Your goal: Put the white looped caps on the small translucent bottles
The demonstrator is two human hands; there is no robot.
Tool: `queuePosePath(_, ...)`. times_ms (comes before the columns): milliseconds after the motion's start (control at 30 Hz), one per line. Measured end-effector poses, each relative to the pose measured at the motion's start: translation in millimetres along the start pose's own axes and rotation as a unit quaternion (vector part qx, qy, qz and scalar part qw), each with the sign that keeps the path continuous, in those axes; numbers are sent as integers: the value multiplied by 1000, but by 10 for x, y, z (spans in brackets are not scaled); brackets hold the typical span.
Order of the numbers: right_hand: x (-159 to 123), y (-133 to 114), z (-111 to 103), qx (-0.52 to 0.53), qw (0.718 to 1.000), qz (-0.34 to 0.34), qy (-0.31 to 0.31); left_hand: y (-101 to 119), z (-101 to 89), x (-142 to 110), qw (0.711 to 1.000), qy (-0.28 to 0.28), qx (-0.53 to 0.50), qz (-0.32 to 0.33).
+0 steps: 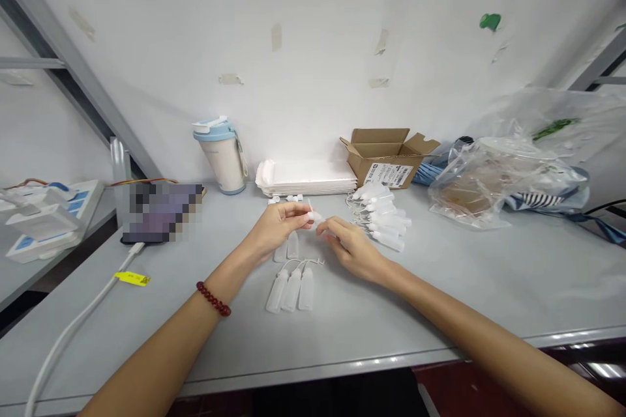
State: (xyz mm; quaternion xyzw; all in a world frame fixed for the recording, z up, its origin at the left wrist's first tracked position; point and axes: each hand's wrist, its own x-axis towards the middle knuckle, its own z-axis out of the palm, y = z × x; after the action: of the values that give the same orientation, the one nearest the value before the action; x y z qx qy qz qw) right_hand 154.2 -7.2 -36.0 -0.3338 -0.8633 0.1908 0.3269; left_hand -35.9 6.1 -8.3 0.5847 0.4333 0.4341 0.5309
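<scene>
My left hand (282, 225), with a dark red bead bracelet (213, 300) on its wrist, pinches a small white plastic bottle part (315, 216) between thumb and fingertips. From the right, my right hand (349, 246) reaches the same spot with fingers curled together; what lies between them is hidden. Below the hands, three translucent squeeze bottles (291, 290) lie side by side, thin tethers and caps pointing away from me. More such bottles (292, 245) lie behind them, partly covered by my left hand. To the right is a heap of similar bottles (388, 220).
A stack of white trays (308, 177) and an open cardboard box (386, 159) stand along the wall. Left of them are a tumbler (222, 159) and a phone (163, 212) with a white cable (81, 319). Plastic bags (508, 176) lie at the right.
</scene>
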Motion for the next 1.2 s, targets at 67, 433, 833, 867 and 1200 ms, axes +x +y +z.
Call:
queuePosePath(67,3,-1,-14,15,1000,7,-14,-12,-10,5,1000,-3,17,13)
queuePosePath(433,-5,-39,-102,92,990,107,-8,46,12,-19,986,-17,152,71)
queuePosePath(833,0,22,-96,353,913,202,34,68,138,-89,983,7,157,98)
queuePosePath(867,3,20,-104,378,901,212,33,82,152,-98,982,14,156,107)
queuePosePath(1200,18,18,-105,397,894,203,54,63,142,-102,985,16,167,39)
